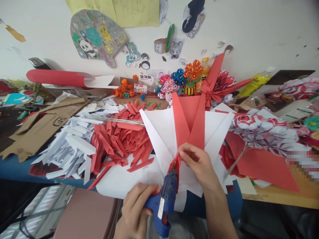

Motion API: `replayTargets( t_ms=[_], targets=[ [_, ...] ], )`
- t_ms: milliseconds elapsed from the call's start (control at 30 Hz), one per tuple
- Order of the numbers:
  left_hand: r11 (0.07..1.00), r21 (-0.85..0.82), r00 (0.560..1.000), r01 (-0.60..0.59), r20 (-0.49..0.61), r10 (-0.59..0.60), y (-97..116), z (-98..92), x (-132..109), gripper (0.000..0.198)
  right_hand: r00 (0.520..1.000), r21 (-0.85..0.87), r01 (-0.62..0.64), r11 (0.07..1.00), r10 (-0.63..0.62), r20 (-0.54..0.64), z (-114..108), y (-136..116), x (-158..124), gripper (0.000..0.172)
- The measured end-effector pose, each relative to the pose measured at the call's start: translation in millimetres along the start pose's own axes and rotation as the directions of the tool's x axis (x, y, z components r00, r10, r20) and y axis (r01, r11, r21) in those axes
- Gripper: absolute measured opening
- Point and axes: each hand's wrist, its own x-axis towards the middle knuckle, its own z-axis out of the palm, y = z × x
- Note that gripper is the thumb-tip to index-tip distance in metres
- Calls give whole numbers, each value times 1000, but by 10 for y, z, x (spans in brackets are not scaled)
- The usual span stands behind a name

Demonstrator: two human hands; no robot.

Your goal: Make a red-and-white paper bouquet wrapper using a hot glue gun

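Blue glue gun point(163, 199) gripped in left hand point(134, 209), nozzle at red-and-white folded paper fan point(189, 132), right hand point(196, 162) pinching fan's base, small red pot point(189, 89) holding orange paper flowers point(193, 69) behind.

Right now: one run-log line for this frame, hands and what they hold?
left hand: grips blue glue gun, nozzle at fold | right hand: pinches red-and-white folded paper | beside: red paper strips, white strips

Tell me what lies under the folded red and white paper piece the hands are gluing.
Under the folded paper piece a white sheet shows on the blue table. Red folded strips disappear beneath its left edge. What lies under its middle is covered.
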Motion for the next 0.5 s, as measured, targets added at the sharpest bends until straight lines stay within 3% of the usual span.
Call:
replayTargets(
  t_ms=[233, 500],
  targets=[
    [997, -76, 999, 35, 11, -34, -28, -11, 35, 44, 1000, 37, 16, 999, -16, -26, 1, -10, 3, 27],
    [965, -203, 985, 168, 3, -171, 24, -67, -35, 42, 969, 140, 45, 989, -9, -246, -45, 134, 19, 28]
  ],
)
